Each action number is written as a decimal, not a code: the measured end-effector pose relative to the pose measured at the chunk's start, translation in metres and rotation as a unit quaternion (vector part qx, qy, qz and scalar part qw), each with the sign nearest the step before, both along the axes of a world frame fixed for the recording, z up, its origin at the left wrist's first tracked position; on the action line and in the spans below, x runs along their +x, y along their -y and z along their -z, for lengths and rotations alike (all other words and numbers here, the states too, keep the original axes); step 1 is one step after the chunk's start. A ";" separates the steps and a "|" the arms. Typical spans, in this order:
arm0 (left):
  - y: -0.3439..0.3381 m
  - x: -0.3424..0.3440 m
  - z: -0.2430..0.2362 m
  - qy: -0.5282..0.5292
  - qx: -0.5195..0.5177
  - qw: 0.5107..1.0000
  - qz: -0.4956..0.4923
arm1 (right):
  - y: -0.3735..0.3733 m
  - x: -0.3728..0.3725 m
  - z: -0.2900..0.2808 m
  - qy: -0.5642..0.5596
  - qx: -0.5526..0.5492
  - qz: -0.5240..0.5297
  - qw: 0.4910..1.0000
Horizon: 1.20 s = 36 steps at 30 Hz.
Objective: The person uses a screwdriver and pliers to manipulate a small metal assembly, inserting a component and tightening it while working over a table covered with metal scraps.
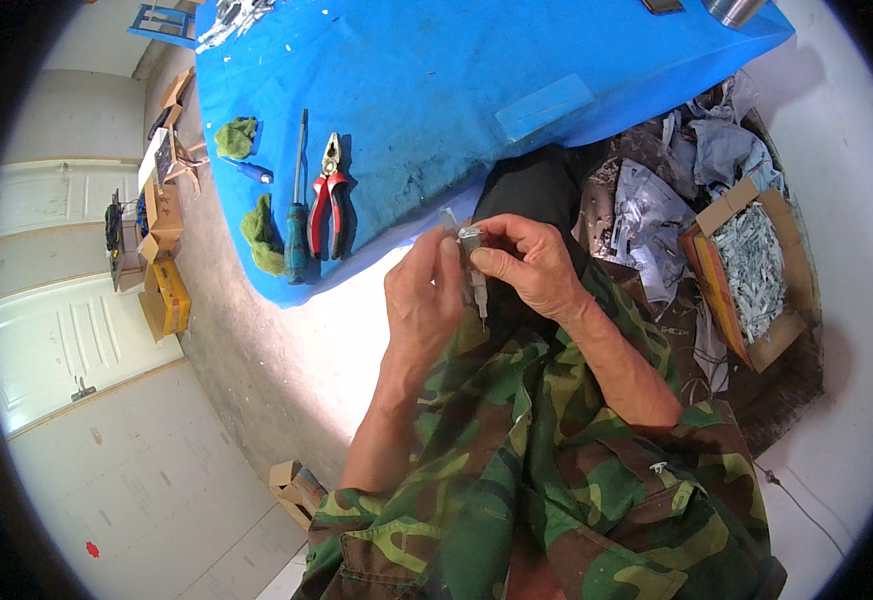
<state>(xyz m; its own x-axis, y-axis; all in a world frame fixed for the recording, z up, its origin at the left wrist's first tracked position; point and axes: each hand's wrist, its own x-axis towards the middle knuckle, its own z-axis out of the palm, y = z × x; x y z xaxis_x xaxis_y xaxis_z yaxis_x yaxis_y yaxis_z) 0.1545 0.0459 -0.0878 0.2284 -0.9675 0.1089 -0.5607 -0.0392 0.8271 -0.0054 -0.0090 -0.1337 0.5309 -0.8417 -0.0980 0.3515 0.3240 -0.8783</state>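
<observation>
Blue cloth covers the table (pixel 476 90) ahead of you, the biggest thing in view, with your camouflage jacket (pixel 556 480) filling the lower middle. To your right a cardboard box (pixel 751 270) of small pale metal pieces sits on the floor among crumpled paper (pixel 656 215). Near the table's front edge lie red-handled pliers (pixel 329 195), just beside a long screwdriver (pixel 297 215), with green rags (pixel 259 235) to their left. Over your lap, both hands meet: your left hand (pixel 424 300) is curled, fingers together, touching a small grey metal part (pixel 473 262) from its left side, while your right hand (pixel 528 268) is pinched on the same part, thumb pressed against its upper end. The part's thin lower end pokes down between your hands.
</observation>
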 end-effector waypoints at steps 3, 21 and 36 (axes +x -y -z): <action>-0.001 0.005 0.001 0.021 -0.004 1.000 0.022 | -0.001 0.001 0.000 0.004 0.001 -0.004 1.000; -0.002 0.007 -0.011 -0.083 0.037 0.995 -0.039 | -0.006 0.010 -0.012 -0.023 -0.013 -0.015 1.000; 0.014 0.093 -0.029 0.421 -0.039 0.897 -0.128 | 0.000 0.005 0.006 0.012 0.063 0.042 0.997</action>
<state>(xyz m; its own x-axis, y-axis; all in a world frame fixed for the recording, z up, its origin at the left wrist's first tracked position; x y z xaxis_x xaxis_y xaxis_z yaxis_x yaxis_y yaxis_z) 0.2476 0.0324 -0.0583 0.2468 -0.8768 0.4128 -0.9690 -0.2163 0.1198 -0.0002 -0.0091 -0.1397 0.4633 -0.8648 -0.1938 0.4028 0.4002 -0.8232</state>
